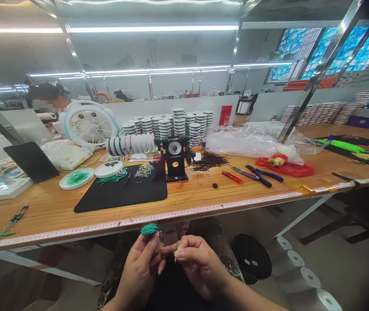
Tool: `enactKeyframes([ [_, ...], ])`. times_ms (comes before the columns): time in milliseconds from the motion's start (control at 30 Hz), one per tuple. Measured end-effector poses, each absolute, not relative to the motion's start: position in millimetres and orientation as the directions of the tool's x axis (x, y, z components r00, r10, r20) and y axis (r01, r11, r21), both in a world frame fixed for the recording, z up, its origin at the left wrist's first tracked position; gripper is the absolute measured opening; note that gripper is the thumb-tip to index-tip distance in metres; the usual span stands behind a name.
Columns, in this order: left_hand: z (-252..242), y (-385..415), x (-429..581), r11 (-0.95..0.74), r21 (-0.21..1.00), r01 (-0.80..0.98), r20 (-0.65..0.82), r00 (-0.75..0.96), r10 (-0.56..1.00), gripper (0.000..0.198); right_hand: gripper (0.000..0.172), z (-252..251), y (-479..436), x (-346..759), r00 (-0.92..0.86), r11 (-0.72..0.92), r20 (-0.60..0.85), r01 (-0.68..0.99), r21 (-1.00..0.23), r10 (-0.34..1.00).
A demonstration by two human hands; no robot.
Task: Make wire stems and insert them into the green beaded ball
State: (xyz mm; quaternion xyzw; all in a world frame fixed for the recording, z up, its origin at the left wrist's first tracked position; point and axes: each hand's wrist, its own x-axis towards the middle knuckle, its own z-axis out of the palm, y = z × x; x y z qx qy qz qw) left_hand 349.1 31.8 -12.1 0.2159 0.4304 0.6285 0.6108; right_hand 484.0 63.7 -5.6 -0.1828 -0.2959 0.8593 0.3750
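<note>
My left hand pinches a tight bunch of small green beads or knots between thumb and fingers, just in front of the table's edge. Thin strands seem to stick out around the bunch. Beside it, my right hand is closed, thumb pressed to index finger. Whatever lies in that pinch is too fine to make out; it may be a thread. The fingers of both hands nearly meet above my lap.
A measuring tape runs along the table's front edge. On the table lie a black mat with beads, a winding machine, a dish of green beads, pliers, scissors and a fan. Thread spools stand behind.
</note>
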Motion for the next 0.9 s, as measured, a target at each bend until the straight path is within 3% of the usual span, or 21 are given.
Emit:
enactKeyframes([
  [200,-16.0,29.1,347.8,0.131,0.802,-0.582,-0.265,-0.15,0.952,0.026,0.019,-19.0,65.3,483.0,-0.584,-0.482,-0.151,-0.465,-0.742,0.797],
  [333,-20.4,28.0,346.4,0.21,0.787,-0.58,-0.303,-0.066,0.951,0.026,0.026,-20.0,66.3,482.7,-0.545,-0.333,-0.134,-0.286,-0.899,0.828],
  [467,-20.8,27.8,347.2,0.206,0.839,-0.503,-0.267,-0.052,0.962,0.021,0.029,-13.8,69.4,484.0,-0.5,-0.154,-0.06,-0.148,-0.977,0.864],
  [600,-15.5,26.1,349.5,0.234,0.881,-0.412,-0.261,-0.01,0.965,0.026,0.021,-10.7,71.2,484.7,-0.445,0.073,0.038,0.061,-0.995,0.895],
  [700,-14.6,26.0,347.2,0.17,0.928,-0.332,-0.195,-0.043,0.98,0.022,0.016,-9.4,68.3,487.5,-0.493,0.182,0.035,0.254,-0.95,0.869],
  [800,-19.0,27.7,340.6,0.088,0.962,-0.258,-0.129,-0.149,0.98,0.018,0.011,-4.2,65.2,496.2,-0.653,0.191,-0.054,0.298,-0.935,0.756],
  [900,-22.1,28.5,336.3,0.072,0.949,-0.308,-0.147,-0.229,0.962,0.026,0.012,2.8,67.1,505.2,-0.754,0.057,-0.097,0.175,-0.983,0.649],
])
